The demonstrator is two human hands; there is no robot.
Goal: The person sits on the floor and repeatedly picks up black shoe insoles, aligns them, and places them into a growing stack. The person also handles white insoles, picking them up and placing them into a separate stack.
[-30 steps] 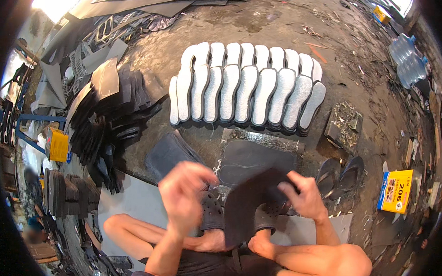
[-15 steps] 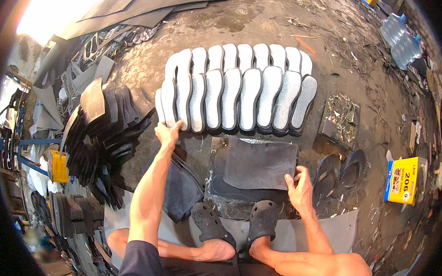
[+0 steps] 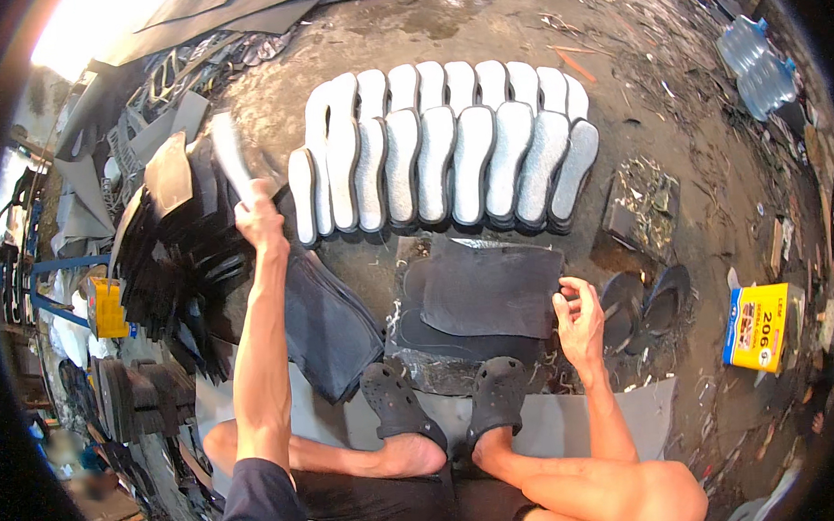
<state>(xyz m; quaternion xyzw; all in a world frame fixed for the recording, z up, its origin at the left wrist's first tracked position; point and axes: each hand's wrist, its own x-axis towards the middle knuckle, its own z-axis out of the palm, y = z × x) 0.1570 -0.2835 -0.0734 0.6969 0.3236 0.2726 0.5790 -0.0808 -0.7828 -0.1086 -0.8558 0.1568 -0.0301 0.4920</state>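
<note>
My left hand (image 3: pixel 258 218) is stretched out to the left and grips a grey-faced shoe sole (image 3: pixel 230 155), held above a heap of black soles (image 3: pixel 173 255). Beyond it, several grey soles (image 3: pixel 450 149) lie overlapped in rows on the ground. My right hand (image 3: pixel 577 312) rests on the right edge of a dark rubber sheet (image 3: pixel 491 290) that lies flat in front of my feet, fingers curled on its edge. My feet in dark clogs (image 3: pixel 445 402) sit just below the sheet.
A dark folded sheet (image 3: pixel 327 323) lies by my left leg. A yellow and blue box (image 3: pixel 759 327) stands at the right, plastic bottles (image 3: pixel 750 65) at far right. Dark slippers (image 3: pixel 653 298) lie near my right hand. Rubber offcuts (image 3: pixel 110 143) and a yellow object (image 3: pixel 106 308) crowd the left.
My left hand has left the row of grey soles with one sole and swung left over the black heap. The right hand has stayed on the sheet's edge.
</note>
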